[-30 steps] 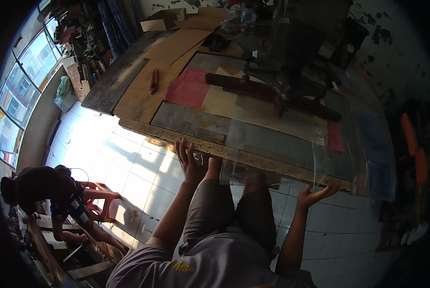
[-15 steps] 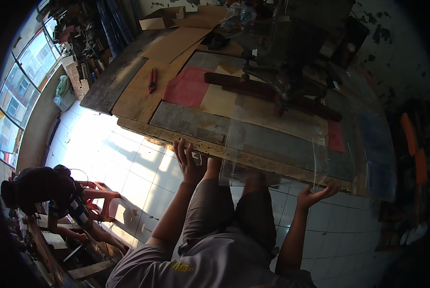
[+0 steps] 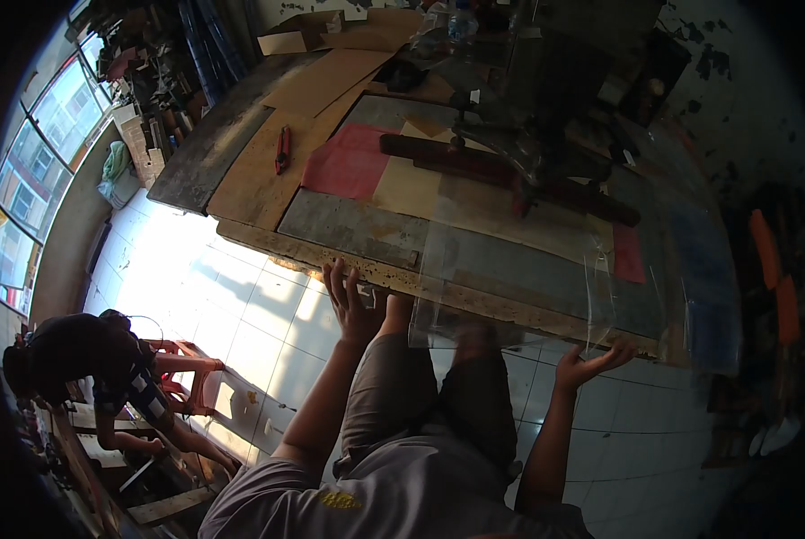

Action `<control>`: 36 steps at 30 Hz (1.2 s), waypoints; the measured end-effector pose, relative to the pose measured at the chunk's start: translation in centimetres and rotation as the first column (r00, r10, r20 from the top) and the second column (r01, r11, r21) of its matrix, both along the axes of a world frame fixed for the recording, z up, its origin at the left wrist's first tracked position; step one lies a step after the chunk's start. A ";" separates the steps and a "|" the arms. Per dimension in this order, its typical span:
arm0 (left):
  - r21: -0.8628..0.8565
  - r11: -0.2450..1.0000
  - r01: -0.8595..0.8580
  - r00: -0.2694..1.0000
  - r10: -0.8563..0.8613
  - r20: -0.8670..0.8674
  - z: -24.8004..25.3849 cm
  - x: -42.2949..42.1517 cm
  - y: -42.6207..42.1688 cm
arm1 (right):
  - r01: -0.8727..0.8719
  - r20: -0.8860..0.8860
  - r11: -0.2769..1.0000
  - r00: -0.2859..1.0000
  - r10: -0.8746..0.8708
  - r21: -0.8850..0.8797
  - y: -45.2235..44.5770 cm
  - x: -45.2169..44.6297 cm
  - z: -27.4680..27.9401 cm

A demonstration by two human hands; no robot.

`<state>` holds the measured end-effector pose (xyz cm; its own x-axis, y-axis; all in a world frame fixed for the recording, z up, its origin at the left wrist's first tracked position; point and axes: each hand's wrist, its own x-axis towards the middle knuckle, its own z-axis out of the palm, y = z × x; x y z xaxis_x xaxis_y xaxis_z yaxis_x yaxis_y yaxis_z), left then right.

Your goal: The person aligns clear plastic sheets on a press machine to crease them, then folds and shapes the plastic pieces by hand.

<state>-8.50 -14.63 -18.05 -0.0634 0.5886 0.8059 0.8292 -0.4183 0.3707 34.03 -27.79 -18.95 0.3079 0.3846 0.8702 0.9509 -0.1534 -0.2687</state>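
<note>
My left hand (image 3: 356,307) rests at the worn front edge of the worktable (image 3: 313,251), its fingers spread and pointing up. At the same edge, farther right, my right hand (image 3: 593,363) lies with its fingers stretched out flat, by the corner of a clear plastic sheet (image 3: 488,314) that hangs over the edge. Neither hand holds anything that I can see. On the table's grey plate lie a pale sheet (image 3: 411,190) and red pieces (image 3: 347,162). A dark machine with a long bar (image 3: 429,153) stands over them.
A red cutter (image 3: 283,150) lies on the board at left, near cardboard (image 3: 331,81) and an open box (image 3: 295,36). A water bottle (image 3: 463,24) stands at the back. At lower left a person (image 3: 88,359) bends beside a red stool (image 3: 196,377).
The table has shifted very slightly left in view. The person at lower left has moved a little to the right. Both my hands have stayed in place.
</note>
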 end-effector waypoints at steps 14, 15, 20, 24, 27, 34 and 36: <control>0.003 1.000 0.006 1.000 -0.006 -0.004 0.0 0.0 -0.1 | 0.012 -0.027 1.000 1.000 -0.012 0.006 -0.6 -0.8 1.4; 0.008 1.000 0.010 1.000 -0.010 -0.003 0.1 0.0 -0.1 | 0.040 -0.007 0.999 0.999 -0.040 -0.011 -1.0 -0.9 2.1; 0.019 1.000 -0.003 1.000 0.003 -0.002 -0.2 -0.1 0.0 | -0.019 -0.132 0.998 0.991 0.026 0.057 -2.5 0.0 6.8; 0.024 1.000 0.004 1.000 -0.004 0.005 0.1 -0.1 -0.1 | -0.359 -0.622 0.933 0.736 0.267 -0.023 0.0 1.5 12.4; 0.018 1.000 0.023 0.999 -0.024 0.026 0.4 0.0 -0.3 | -0.539 -0.711 0.812 0.660 0.242 -0.224 3.2 1.0 17.3; -0.001 0.999 0.033 0.999 -0.033 0.043 0.9 -0.7 -1.0 | -0.723 -0.830 0.640 0.507 0.232 -0.262 8.4 0.5 19.9; -0.015 0.999 0.043 0.998 -0.042 0.053 1.4 -0.8 -1.3 | -0.769 -0.849 0.607 0.445 0.284 -0.199 8.2 0.6 18.8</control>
